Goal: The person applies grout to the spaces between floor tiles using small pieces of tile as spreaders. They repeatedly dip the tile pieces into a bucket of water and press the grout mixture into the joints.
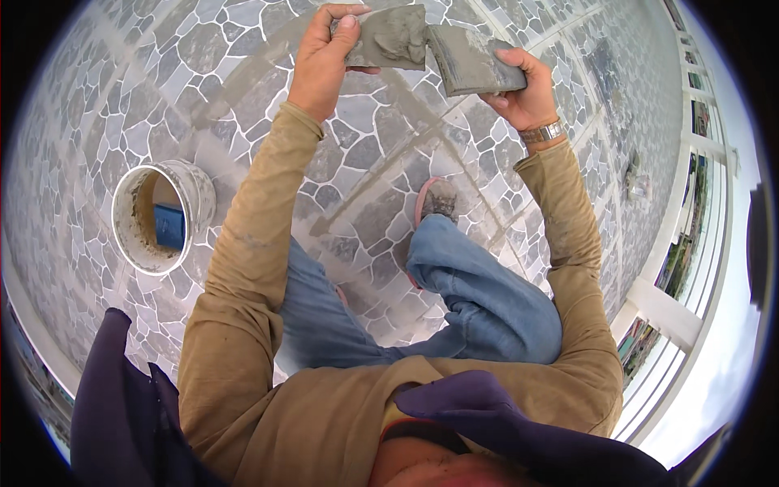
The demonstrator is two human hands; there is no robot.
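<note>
A flat, rectangular grey plate with a thick lump of wet grey paste on its upper face is held out over the floor, at the top of the view. Just beside it is a second piece, a paste-coated grey rectangular slab; their near edges meet or nearly meet, and I cannot tell which. The left hand grips the plate by its outer edge, thumb above and fingers beneath. The right hand pinches the slab at its outer end, fingers likewise closed around it.

Below lies a floor of grey stone-patterned tile with white veining. Grey material already fills or smears several straight joints, with a hazy film alongside. Since a sizeable lump remains on the plate, I judge the work part done, with paste left to spread; whether any joint is finished cannot be told.

Farther out, a round, stained white plastic bucket stands to the left, a blue block-like object inside. A white railing runs along the right.
</note>
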